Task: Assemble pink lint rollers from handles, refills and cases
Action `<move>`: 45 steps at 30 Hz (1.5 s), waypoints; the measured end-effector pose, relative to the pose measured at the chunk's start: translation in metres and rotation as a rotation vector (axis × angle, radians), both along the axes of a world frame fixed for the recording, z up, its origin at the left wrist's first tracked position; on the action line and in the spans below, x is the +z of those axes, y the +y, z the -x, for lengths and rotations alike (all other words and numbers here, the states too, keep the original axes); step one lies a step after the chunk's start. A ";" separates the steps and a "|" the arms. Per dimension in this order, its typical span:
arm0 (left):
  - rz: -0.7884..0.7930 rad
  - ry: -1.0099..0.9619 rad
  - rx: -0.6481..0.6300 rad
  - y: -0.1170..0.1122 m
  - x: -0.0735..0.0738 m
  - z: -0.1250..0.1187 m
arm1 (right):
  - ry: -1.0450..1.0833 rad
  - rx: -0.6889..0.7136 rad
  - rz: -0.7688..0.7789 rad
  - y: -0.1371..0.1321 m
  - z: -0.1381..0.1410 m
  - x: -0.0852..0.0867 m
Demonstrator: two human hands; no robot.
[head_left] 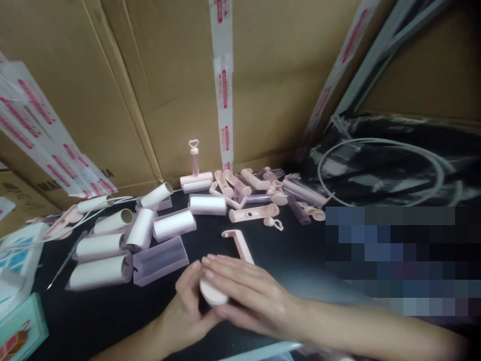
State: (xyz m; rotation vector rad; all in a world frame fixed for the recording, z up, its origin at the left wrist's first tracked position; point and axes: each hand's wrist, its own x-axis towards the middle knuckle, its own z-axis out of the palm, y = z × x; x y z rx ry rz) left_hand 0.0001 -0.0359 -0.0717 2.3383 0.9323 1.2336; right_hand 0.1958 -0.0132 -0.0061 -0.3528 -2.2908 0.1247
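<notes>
My left hand (188,303) is closed around the side of a pale pink round-ended part (213,293). Over its top and far side lie the fingers of my right hand (257,296), pressed against it. Only its flat, rounded end shows; the rest is hidden by both hands. Just beyond my right fingers lies a pink angled handle (242,245). An open translucent lilac case (161,263) sits past my left hand, beside several white paper rolls (175,224) in similar cases.
Pink frames (259,213), clear tubes and a heart-shaped cap (273,223) lie at the back. Cardboard boxes (180,90) stand behind. A tweezer-like metal tool (62,265) and teal box (24,326) are at left. A white cable loop (381,143) rests on black plastic at right.
</notes>
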 end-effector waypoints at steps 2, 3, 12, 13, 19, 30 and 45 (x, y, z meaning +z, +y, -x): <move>-0.006 -0.012 -0.057 0.002 0.005 0.000 | -0.005 0.021 0.034 -0.002 0.002 -0.001; 0.010 -0.021 -0.101 0.003 0.009 0.000 | -0.007 0.037 0.065 -0.002 0.002 0.000; 0.184 -0.064 -0.221 0.010 0.017 -0.003 | -0.009 -0.416 0.470 0.046 -0.038 0.031; 0.189 -0.058 -0.193 0.010 0.015 -0.003 | -0.164 -0.493 0.409 0.053 -0.041 0.028; 0.652 -0.531 -0.030 0.007 0.037 -0.010 | -0.352 -0.546 0.481 0.059 -0.030 0.007; 1.093 -0.856 -0.001 -0.005 0.066 -0.020 | 0.032 -0.282 0.701 0.031 -0.016 0.022; 1.255 -0.801 -0.054 -0.008 0.063 -0.019 | 0.060 -0.356 0.865 0.024 -0.014 0.021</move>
